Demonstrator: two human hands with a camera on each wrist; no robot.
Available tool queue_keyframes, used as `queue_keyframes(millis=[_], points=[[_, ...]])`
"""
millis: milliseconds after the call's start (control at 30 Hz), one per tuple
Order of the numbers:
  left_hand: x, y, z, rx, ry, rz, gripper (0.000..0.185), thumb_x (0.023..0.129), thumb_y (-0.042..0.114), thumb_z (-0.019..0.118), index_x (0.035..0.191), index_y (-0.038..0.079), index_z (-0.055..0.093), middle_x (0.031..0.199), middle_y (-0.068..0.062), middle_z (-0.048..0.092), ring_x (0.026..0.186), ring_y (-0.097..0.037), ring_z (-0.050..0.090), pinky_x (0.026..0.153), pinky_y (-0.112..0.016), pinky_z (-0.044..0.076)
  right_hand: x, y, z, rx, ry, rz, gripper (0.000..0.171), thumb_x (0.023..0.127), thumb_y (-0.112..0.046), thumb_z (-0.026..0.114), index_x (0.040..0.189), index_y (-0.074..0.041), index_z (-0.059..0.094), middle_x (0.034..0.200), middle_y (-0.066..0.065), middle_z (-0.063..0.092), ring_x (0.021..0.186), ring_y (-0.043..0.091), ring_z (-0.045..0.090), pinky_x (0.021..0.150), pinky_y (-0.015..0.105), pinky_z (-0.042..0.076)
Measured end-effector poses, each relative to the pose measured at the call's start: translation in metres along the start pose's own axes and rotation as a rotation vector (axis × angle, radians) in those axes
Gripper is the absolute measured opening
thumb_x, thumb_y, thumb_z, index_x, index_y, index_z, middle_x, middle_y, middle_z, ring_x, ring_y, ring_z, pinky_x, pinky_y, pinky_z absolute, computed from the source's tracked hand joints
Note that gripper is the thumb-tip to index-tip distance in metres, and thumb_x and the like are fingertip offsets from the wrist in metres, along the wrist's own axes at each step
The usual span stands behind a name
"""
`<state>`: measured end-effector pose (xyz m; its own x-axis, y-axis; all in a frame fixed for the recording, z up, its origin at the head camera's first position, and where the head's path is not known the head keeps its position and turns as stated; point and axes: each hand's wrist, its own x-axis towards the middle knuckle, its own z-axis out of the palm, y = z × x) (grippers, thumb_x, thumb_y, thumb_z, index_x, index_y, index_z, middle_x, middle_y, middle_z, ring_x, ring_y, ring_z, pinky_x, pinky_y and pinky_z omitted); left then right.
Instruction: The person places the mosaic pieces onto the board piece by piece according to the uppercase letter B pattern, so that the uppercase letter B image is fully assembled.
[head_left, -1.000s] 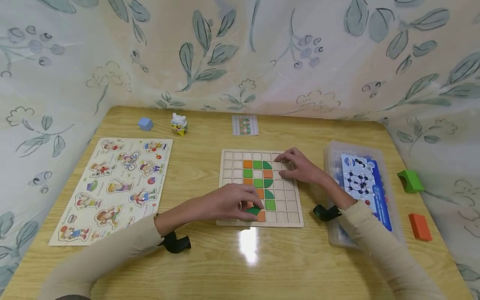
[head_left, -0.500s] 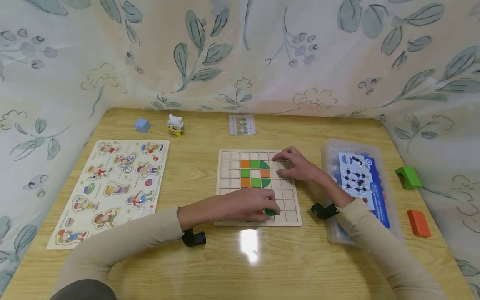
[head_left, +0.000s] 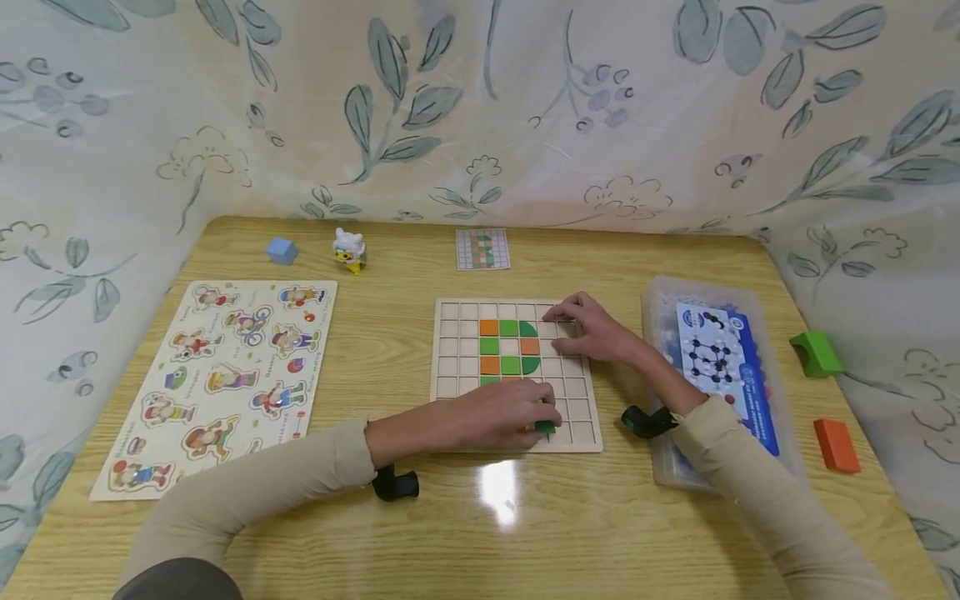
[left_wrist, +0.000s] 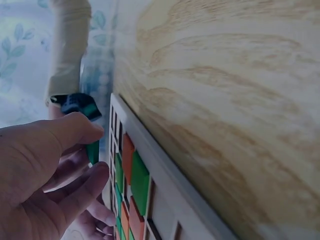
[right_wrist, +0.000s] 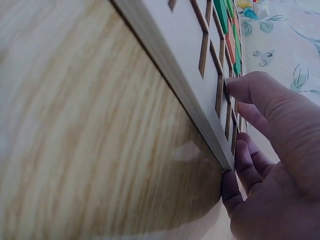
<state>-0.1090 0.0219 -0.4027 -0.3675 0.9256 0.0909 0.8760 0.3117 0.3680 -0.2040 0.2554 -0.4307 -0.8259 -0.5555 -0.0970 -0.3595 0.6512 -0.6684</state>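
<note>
Pinching a small green tile (head_left: 545,427) between thumb and fingertips, left hand (head_left: 504,415) low over the near rows of the wooden grid board (head_left: 450,375), tile at the fingertips, just above the cells. Seen from the left wrist view as a green piece (left_wrist: 93,152) clamped under the thumb, edge-on, beside the board's (left_wrist: 165,175) orange and green squares. Resting on the far right part of the same board, right hand (head_left: 592,329), fingers fairly straight and spread flat, fingertips on the top rows, holding nothing; in the right wrist view, fingers (right_wrist: 260,95) lying over the board's edge (right_wrist: 200,115). Between the two hands, filled block of orange and green tiles (head_left: 510,346). Beyond the right hand, away from the body, small pattern card (head_left: 482,248). Outward of the right wrist, clear plastic box (head_left: 660,400). Well outward of the left forearm, picture puzzle board (head_left: 225,375).
</note>
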Motion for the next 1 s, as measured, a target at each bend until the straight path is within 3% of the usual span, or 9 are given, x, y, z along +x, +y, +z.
queue_keyframes(millis=[400,667,1000], points=[[-0.005,0.008,0.004,0.053,-0.033,-0.016,0.016,0.095,0.019,0.06,0.108,0.02,0.069,0.108,0.004,0.062,0.093,-0.007,0.057,0.075,-0.015,0.046,-0.002,-0.001,-0.001,-0.006,-0.003,0.01,0.037,0.089,-0.014,0.068,0.125,-0.006,0.061,0.117,0.018,0.043,0.104,0.027,0.038,0.089,0.042,0.035],[-0.006,0.008,0.008,0.141,0.002,-0.028,0.013,0.093,0.021,0.062,0.104,0.025,0.069,0.104,0.008,0.064,0.092,-0.008,0.058,0.069,-0.016,0.045,-0.001,0.002,0.003,-0.006,0.004,-0.005,0.037,0.088,-0.015,0.069,0.123,-0.007,0.061,0.116,0.017,0.044,0.102,0.026,0.038,0.088,0.041,0.034],[-0.004,0.006,0.01,0.101,-0.004,-0.022,0.012,0.093,0.019,0.063,0.101,0.024,0.071,0.1,0.007,0.064,0.094,-0.009,0.055,0.068,-0.013,0.041,-0.001,-0.002,-0.001,-0.016,0.005,-0.002,0.036,0.089,-0.015,0.069,0.123,-0.007,0.061,0.116,0.017,0.044,0.103,0.027,0.037,0.088,0.041,0.034]])
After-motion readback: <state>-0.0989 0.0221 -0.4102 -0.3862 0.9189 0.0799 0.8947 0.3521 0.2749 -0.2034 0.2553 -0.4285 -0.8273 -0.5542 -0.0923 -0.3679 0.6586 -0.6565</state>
